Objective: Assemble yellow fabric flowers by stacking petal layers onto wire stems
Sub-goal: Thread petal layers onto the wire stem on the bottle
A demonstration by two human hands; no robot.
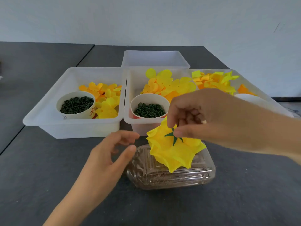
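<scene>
On the dark grey bench three translucent white plastic trays stand side by side toward its far edge, a fourth behind them. The left tray and middle tray each hold loose yellow and orange fabric petals and a paper cup of small dark green parts. Near the front edge sits a clear ribbed plastic box. Above it the right hand pinches the layered yellow fabric flower at its green star-shaped calyx; the stem is hidden, probably inside the fingers. The left hand hovers just beside, fingers loosely spread, holding nothing. Best to steady the petals with the left while the right presses the calyx snug against the stack
</scene>
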